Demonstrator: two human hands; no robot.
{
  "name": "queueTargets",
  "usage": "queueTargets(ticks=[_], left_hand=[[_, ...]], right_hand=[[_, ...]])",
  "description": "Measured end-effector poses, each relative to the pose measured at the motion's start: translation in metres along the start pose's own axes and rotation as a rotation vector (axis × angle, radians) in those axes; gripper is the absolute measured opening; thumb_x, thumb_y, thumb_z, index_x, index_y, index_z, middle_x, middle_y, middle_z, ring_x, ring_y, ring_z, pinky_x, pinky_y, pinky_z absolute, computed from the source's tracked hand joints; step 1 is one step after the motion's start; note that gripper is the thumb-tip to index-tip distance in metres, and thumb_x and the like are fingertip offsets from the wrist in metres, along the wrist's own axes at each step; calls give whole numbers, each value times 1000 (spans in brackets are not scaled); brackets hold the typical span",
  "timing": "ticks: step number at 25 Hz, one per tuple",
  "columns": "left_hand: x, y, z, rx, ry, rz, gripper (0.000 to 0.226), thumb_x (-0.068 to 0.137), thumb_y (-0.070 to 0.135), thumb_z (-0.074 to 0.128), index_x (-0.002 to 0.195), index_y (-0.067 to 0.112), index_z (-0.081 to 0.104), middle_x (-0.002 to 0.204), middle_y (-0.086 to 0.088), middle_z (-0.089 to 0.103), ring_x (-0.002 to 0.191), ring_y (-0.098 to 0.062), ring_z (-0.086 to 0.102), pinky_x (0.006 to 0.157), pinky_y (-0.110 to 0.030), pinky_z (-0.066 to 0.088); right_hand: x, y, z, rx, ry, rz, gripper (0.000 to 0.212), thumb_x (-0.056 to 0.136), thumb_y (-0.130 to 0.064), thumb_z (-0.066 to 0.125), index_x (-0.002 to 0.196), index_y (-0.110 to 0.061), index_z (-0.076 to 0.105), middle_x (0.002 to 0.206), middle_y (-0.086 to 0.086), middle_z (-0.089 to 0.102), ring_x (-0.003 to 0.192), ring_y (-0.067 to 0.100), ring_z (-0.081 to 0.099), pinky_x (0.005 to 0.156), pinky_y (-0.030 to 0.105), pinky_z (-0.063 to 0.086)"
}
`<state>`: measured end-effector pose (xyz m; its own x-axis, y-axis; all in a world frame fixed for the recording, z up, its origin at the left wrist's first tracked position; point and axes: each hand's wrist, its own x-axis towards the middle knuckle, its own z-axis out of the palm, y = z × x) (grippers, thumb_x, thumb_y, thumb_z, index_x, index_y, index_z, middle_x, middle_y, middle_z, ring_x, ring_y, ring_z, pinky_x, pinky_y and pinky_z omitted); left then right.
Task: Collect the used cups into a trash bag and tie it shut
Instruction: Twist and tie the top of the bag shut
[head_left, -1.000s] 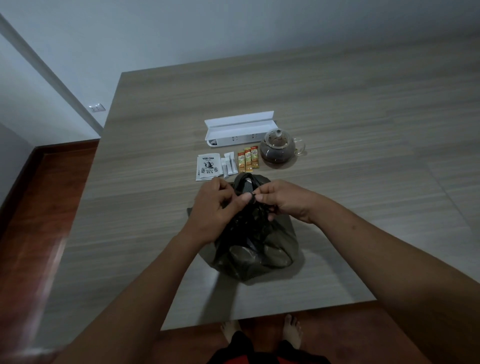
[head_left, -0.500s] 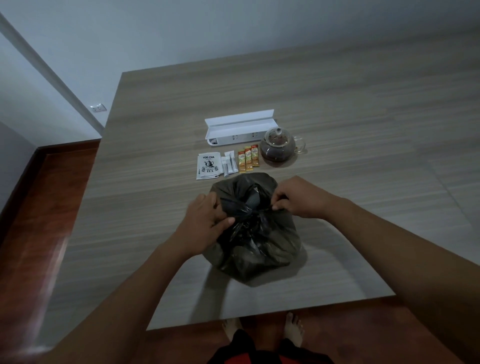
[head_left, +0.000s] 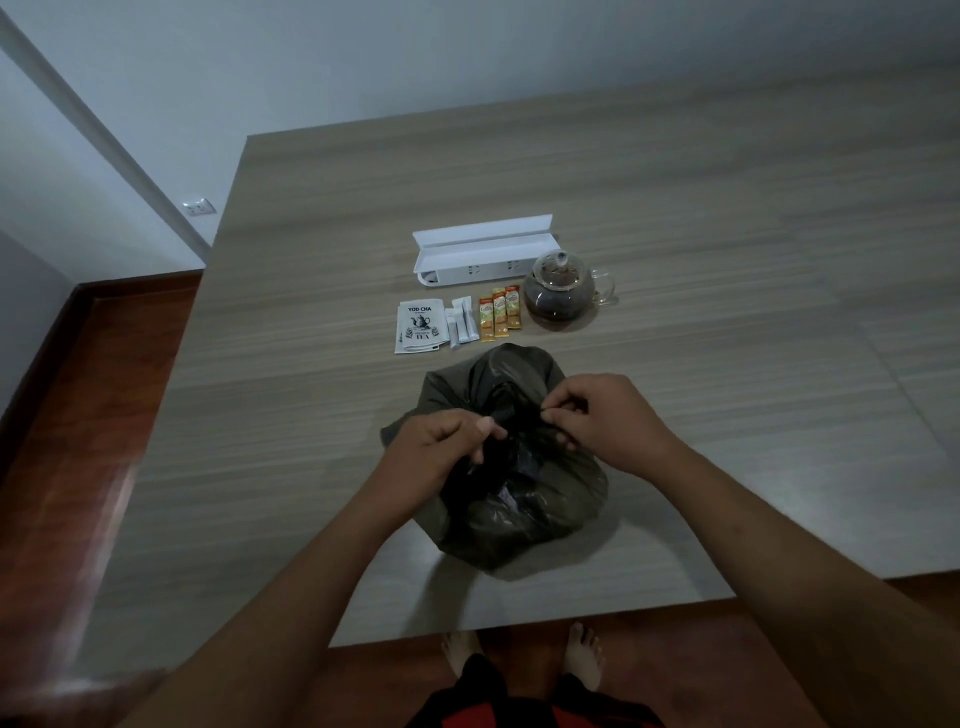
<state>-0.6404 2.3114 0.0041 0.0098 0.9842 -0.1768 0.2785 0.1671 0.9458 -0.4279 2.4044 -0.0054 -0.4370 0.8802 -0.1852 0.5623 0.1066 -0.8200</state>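
A dark, translucent trash bag (head_left: 524, 509) sits bulging on the wooden table (head_left: 291, 426) near its front edge. Its contents are only dim shapes; no cups show outside it. The gathered neck rises in the middle, with a loose flap spread out behind it. My left hand (head_left: 436, 441) pinches the neck's plastic from the left. My right hand (head_left: 602, 421) pinches a twisted strand of it from the right. The two hands are a short way apart, with the bunched plastic between them.
Behind the bag lie a tea packet (head_left: 420, 326), white sachets (head_left: 463, 327) and orange sachets (head_left: 500, 313). A glass teapot (head_left: 558, 297) of dark tea and a white power strip box (head_left: 485, 249) stand further back. My bare feet show below the table edge.
My hands went from touching above the bag's neck to apart on either side, lower down, and have drawn slightly closer again. The bag's flap has spread out behind the neck.
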Motion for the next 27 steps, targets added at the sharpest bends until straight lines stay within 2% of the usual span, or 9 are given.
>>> queueTargets(ticks=[2, 4, 6, 9, 12, 14, 18, 22, 27], left_hand=[[4, 5, 8, -111, 49, -70, 23, 91, 25, 66, 74, 13, 74, 87, -8, 76, 84, -17, 69, 81, -29, 51], [9, -1, 5, -211, 43, -102, 8, 88, 13, 69, 91, 9, 75, 85, -6, 76, 79, -13, 68, 74, -24, 52], [11, -9, 0, -344, 51, -128, 18, 89, 0, 64, 102, 9, 71, 88, -6, 77, 78, -13, 70, 68, -21, 52], [12, -13, 3, -565, 150, -194, 25, 87, -7, 62, 106, 8, 58, 81, -6, 76, 68, -12, 69, 60, -20, 50], [12, -15, 9, -676, 171, -236, 18, 88, -6, 60, 101, 7, 56, 73, -4, 74, 60, -11, 66, 56, -19, 51], [11, -16, 9, -677, 186, -244, 12, 89, -4, 60, 95, 6, 63, 73, -5, 72, 61, -13, 63, 58, -20, 53], [3, -26, -2, -633, 239, -232, 13, 88, -5, 62, 93, 5, 70, 79, -9, 72, 70, -15, 66, 59, -21, 53], [-10, -37, -3, -563, 350, -263, 17, 87, -6, 63, 92, 7, 73, 76, -9, 73, 70, -16, 66, 58, -22, 53], [-16, -37, -3, -313, 369, -234, 18, 86, 1, 68, 98, 12, 76, 81, -2, 77, 70, -15, 70, 64, -29, 58]], right_hand=[[-16, -14, 6, 217, 68, 15, 14, 84, -6, 73, 80, -19, 73, 65, 3, 69, 59, 13, 68, 60, 27, 59], [-24, -22, 11, 315, 89, 4, 16, 81, -3, 76, 80, -20, 75, 72, 2, 71, 62, 16, 69, 64, 29, 60], [-26, -25, 13, 381, 99, -19, 17, 79, 1, 76, 80, -16, 76, 80, 4, 72, 66, 17, 70, 69, 31, 60], [-30, -31, 17, 465, 101, -84, 18, 77, 7, 75, 79, -10, 76, 85, 7, 68, 72, 17, 69, 72, 29, 59], [-33, -46, 32, 310, 18, -217, 15, 77, 3, 76, 80, -12, 77, 82, -2, 68, 77, 6, 66, 75, 17, 52], [-27, -53, 42, 222, -1, -219, 17, 78, 0, 76, 81, -17, 76, 81, -9, 66, 80, 0, 64, 76, 10, 46], [-9, -55, 40, 140, 22, -144, 21, 82, -4, 73, 84, -25, 73, 84, -15, 66, 82, -4, 62, 77, 10, 44], [4, -64, 37, 82, -50, -139, 17, 83, -6, 73, 86, -23, 73, 81, -15, 67, 70, -8, 61, 72, 16, 49], [19, -81, 49, -72, -137, -254, 12, 82, -6, 74, 89, -15, 76, 75, -16, 65, 62, -11, 59, 60, 11, 44]])
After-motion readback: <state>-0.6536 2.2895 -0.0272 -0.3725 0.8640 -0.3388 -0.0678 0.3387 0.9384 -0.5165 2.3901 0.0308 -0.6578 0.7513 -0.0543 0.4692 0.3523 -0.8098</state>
